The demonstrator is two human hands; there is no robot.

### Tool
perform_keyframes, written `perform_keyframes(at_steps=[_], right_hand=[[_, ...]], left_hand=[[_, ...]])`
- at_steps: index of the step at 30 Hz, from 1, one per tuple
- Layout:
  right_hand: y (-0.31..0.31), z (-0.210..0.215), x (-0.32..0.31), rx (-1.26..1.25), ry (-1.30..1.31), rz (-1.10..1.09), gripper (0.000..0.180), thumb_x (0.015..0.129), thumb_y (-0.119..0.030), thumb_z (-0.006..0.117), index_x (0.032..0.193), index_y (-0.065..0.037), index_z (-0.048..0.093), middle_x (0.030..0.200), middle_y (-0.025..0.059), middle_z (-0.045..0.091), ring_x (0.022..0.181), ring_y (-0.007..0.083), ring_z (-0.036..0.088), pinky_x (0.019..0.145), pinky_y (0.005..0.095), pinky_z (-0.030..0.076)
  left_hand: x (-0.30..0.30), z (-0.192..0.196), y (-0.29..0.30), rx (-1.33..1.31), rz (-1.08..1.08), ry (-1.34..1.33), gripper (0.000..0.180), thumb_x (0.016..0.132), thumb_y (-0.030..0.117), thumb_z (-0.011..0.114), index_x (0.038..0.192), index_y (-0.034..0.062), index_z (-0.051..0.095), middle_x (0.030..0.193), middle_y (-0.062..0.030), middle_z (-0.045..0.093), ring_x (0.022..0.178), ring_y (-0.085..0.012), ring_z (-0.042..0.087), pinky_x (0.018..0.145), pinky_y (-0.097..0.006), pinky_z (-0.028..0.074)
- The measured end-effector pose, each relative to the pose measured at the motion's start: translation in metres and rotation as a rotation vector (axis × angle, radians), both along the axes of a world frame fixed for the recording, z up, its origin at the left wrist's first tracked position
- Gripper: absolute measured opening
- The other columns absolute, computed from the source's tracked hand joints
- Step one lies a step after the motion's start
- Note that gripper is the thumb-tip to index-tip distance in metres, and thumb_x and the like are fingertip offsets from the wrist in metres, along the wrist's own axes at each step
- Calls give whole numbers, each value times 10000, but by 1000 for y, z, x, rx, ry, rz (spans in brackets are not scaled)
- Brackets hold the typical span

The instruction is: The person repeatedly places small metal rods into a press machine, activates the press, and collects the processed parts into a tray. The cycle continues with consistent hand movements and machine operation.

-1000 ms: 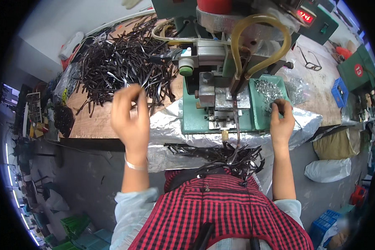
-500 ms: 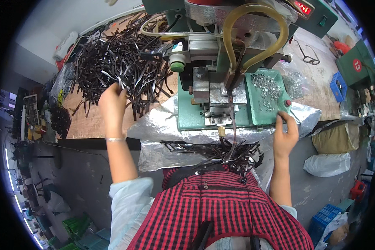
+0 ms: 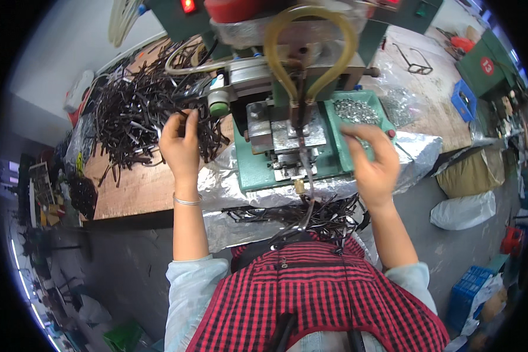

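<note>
Left hand [image 3: 180, 146] at dark strip pile [image 3: 135, 111], right hand [image 3: 375, 167] over green tray [image 3: 345, 157]; fingers [image 3: 172, 127] curled, cannot tell whether holding anything.

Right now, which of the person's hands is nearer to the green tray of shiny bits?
Right. The right hand has its fingers over the green tray; the left hand is far to the tray's left, by the pile of dark strips.

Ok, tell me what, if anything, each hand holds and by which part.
Cannot be told: the left hand is at the strips, the right hand, blurred, over the tray; no held thing shows clearly.
</note>
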State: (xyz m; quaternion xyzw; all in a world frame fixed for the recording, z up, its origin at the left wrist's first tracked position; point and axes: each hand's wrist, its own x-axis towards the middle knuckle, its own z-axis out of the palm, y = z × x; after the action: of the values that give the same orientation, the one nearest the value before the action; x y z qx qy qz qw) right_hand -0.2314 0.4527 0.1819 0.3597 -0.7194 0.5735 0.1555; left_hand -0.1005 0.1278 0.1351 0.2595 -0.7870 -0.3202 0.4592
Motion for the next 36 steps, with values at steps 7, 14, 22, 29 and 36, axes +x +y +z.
perform_keyframes(at_steps=[7,14,22,29,36], right_hand=[[-64,-16,5,-307,-333,121,348,873,26,722,1210,26,635,1131,107,709,1036,189,701,930,311,542],[-67,10,21,-425,-542,321,397,910,29,696,1291,29,586,1215,111,694,1076,167,685,965,291,522],[-9,-22,-22,-164,-450,10,197,908,-52,708,1099,-9,730,1096,68,739,1035,166,674,962,304,497],[-5,-6,-17,17,-199,-49,123,844,-57,740,963,-32,759,948,96,727,940,254,681,884,355,505],[53,-59,-13,266,-144,-314,116,838,-55,732,951,-32,746,935,115,728,914,290,672,851,382,507]], left_hand=[[19,-42,43,456,-196,225,122,1041,123,643,1007,7,637,925,-44,745,792,-49,623,705,-205,475],[12,65,105,-37,-410,476,72,1032,14,591,1082,-37,594,1018,-205,728,959,-232,693,915,-325,537],[45,88,97,-78,-230,416,142,1055,80,576,1036,-53,623,998,-214,728,898,-225,692,838,-327,563],[22,92,158,-467,-897,-76,230,771,67,847,953,73,706,868,-114,759,735,-225,722,626,-320,548],[55,121,112,-140,-723,333,192,840,-19,766,1004,-57,675,827,-181,738,820,-238,739,732,-335,598]])
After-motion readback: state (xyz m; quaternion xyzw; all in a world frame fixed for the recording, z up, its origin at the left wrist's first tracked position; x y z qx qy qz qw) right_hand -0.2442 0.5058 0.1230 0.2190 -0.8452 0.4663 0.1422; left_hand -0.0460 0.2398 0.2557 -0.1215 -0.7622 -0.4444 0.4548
